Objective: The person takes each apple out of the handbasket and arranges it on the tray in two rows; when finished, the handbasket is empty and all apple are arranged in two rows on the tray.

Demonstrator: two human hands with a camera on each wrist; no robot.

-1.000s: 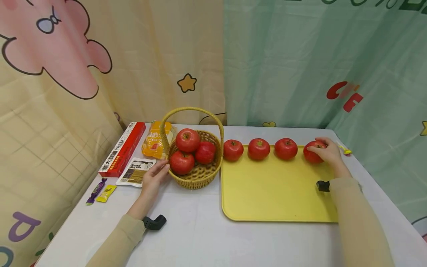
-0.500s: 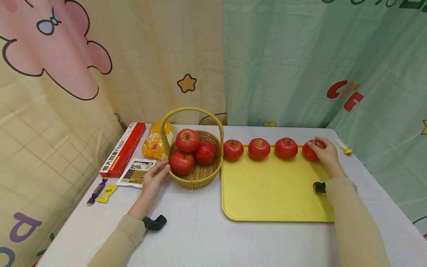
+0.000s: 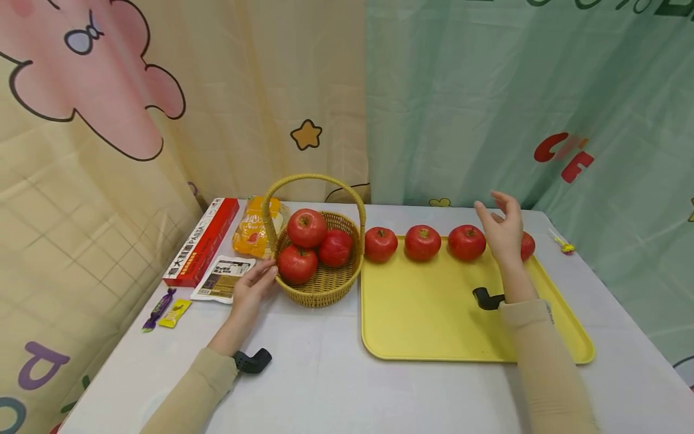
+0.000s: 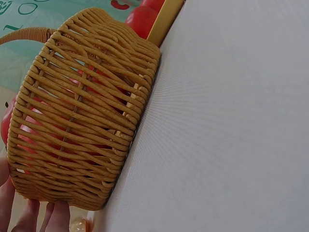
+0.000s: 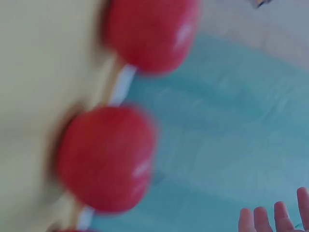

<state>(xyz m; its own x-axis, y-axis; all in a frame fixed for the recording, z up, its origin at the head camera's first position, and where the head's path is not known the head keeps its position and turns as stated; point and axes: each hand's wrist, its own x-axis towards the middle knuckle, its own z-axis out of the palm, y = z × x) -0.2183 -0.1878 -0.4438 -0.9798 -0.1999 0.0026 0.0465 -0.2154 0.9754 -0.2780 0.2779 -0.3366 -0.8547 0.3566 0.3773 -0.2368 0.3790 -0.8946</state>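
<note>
My left hand rests against the left side of a woven basket with an arched handle, its fingers touching the outer wall near the rim. In the left wrist view the fingers reach the wicker. Three red apples lie inside. Raised above the far right part of a yellow tray, my right hand is off the apples and holds nothing, fingers apart. It partly hides the rightmost apple. Several apples line the tray's back edge; two apples appear blurred in the right wrist view.
Left of the basket lie a red pasta box, an orange snack bag, a white-and-brown pouch and two wrapped candies. A lollipop sits at the right. Printed curtains hang behind the table.
My right hand has let go of the rightmost apple and moved up and left. That apple now stands at the tray's back right. My left hand and the basket have not moved.
</note>
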